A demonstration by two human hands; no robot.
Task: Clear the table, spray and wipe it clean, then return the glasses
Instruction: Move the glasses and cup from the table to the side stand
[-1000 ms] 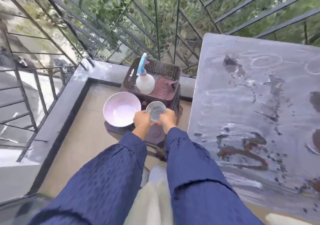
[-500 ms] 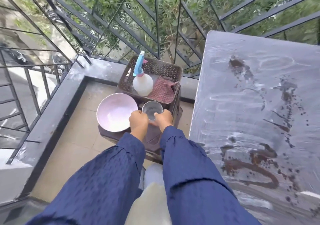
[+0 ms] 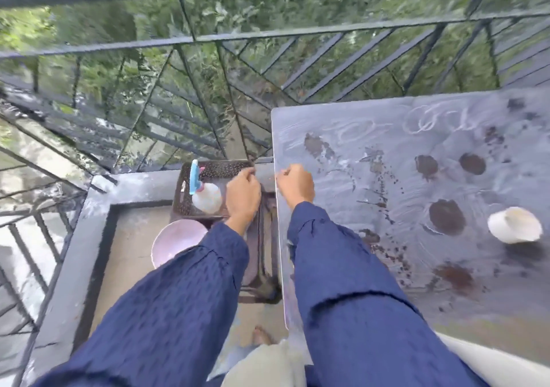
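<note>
The grey table (image 3: 387,130) on the right is smeared with white streaks and brown stains. A white cup (image 3: 515,224) lies tilted on its right side. My left hand (image 3: 242,193) hovers with curled fingers over the dark basket (image 3: 183,199), beside the white spray bottle (image 3: 206,198) with a blue trigger. My right hand (image 3: 294,185) is a loose fist at the table's left edge. Nothing shows in either hand. The glass and the red cloth are hidden behind my arms.
A pink bowl (image 3: 175,242) sits on the dark stool (image 3: 262,270) below the basket. A black metal railing (image 3: 208,38) bounds the balcony, with a stone ledge (image 3: 98,205) to the left. A white curved edge (image 3: 491,357) shows at bottom right.
Both hands have let go of the glass on the stool and risen up and to the right. The view has swung up and right, bringing the white cup into sight.
</note>
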